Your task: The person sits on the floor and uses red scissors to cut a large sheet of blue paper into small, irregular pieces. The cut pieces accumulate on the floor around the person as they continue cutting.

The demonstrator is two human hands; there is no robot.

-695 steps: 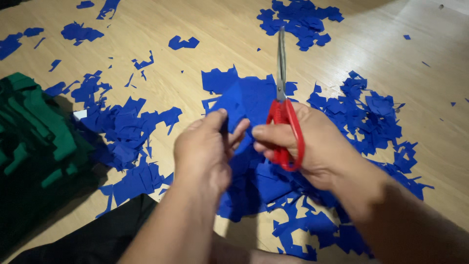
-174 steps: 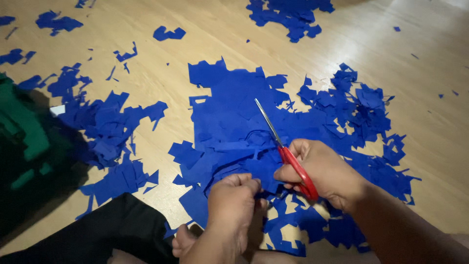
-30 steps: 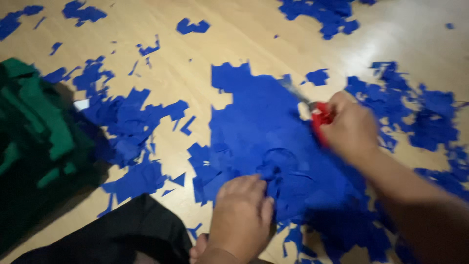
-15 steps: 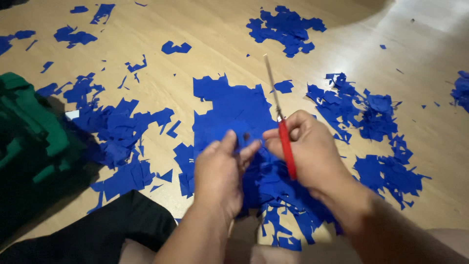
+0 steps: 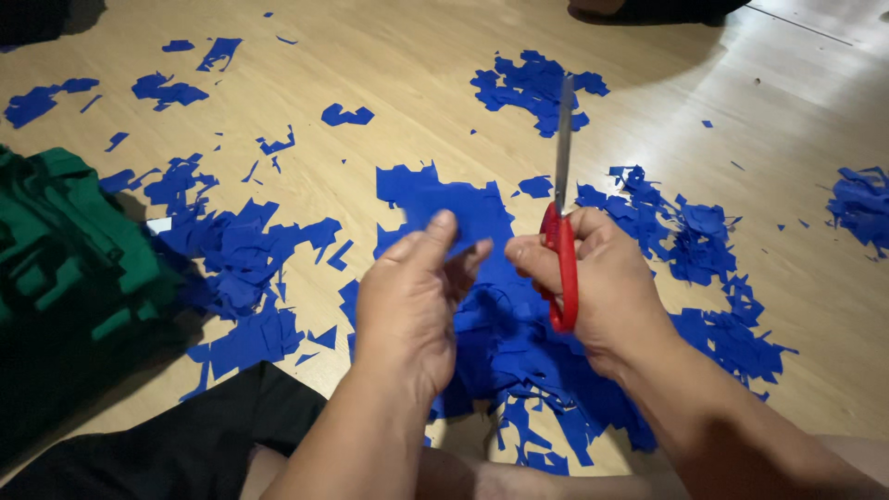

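Blue paper sheet [image 5: 444, 208] lies on the floor [image 5: 389, 56] before you, your left hand [image 5: 407, 296] pinching its edge; right hand [image 5: 593, 278] grips closed red scissors [image 5: 561, 250], blades upward. Hold it taut.

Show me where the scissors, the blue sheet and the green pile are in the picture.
scissors [image 5: 561, 268], head view, on the red handle in the right hand.
blue sheet [image 5: 444, 208], head view, on its flat upper part beyond the thumb.
green pile [image 5: 65, 241], head view, on its top layers.
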